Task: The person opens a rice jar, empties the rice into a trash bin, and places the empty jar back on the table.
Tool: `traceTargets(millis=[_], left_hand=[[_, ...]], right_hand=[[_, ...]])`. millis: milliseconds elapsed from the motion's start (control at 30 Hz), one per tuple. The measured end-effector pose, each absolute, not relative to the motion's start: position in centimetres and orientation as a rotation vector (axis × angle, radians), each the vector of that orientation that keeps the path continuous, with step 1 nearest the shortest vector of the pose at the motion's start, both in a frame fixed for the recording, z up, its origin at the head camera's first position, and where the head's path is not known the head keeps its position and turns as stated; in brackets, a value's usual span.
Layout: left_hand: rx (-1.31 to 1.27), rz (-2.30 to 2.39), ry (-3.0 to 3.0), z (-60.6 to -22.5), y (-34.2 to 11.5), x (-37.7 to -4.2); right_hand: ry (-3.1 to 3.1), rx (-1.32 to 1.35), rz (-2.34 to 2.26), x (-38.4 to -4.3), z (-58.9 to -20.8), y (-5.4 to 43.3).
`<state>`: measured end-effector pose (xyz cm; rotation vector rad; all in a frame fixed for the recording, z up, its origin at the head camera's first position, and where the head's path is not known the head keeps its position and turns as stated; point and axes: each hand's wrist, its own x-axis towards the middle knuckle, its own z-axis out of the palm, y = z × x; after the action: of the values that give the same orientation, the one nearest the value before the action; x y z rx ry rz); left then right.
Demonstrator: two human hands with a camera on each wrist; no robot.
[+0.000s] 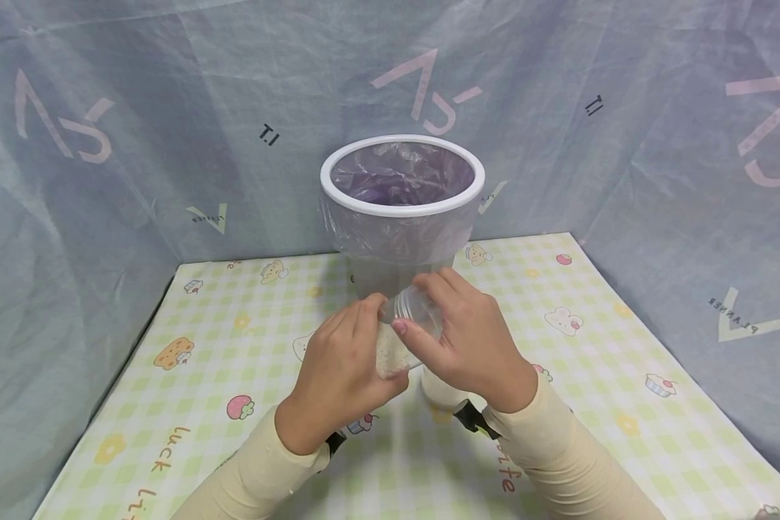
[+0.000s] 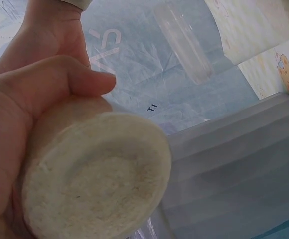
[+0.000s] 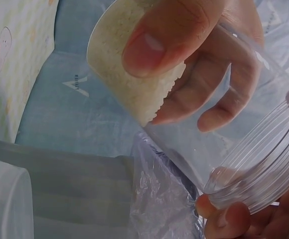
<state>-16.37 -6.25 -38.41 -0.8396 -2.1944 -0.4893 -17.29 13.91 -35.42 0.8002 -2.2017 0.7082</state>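
1. In the head view, the left hand (image 1: pixel 341 361) and right hand (image 1: pixel 464 332) hold a clear jar (image 1: pixel 390 350) between them, above the desk (image 1: pixel 214 440) and in front of a white-rimmed bin (image 1: pixel 401 211).
2. Only the left wrist view shows the jar's round base, recessed in the middle, with pale grains (image 2: pixel 109 184) against it.
3. The right wrist view adds what the head view mostly hides: the left fingers curl around the jar's body, and the right fingers bend around its ridged mouth end. Whether a lid sits there, I cannot tell.
4. A second jar (image 1: pixel 439 390) stands on the desk, partly behind the right hand; the left wrist view reveals its clear upper part.
5. The held jar is see-through and tilted, its grains massed toward the base, the mouth end clear.
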Motion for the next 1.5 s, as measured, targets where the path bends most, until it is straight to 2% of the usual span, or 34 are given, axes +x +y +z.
traceTargets(millis=[1067, 1267, 1500], left_hand=[[-0.919, -0.750, -2.330, -38.0, -6.6, -15.9], [-0.900, -0.753, -2.385, -37.9, -6.7, -16.0], [-0.865, -0.535, -2.304, -38.3, -6.7, -16.5]], right_hand=[[-2.030, 0.989, 0.641, -17.7, -34.9, 14.2], [-2.189, 0.969, 0.597, -17.4, -34.4, 14.8], [-2.461, 0.856, 0.636, -16.6, -34.3, 15.2]])
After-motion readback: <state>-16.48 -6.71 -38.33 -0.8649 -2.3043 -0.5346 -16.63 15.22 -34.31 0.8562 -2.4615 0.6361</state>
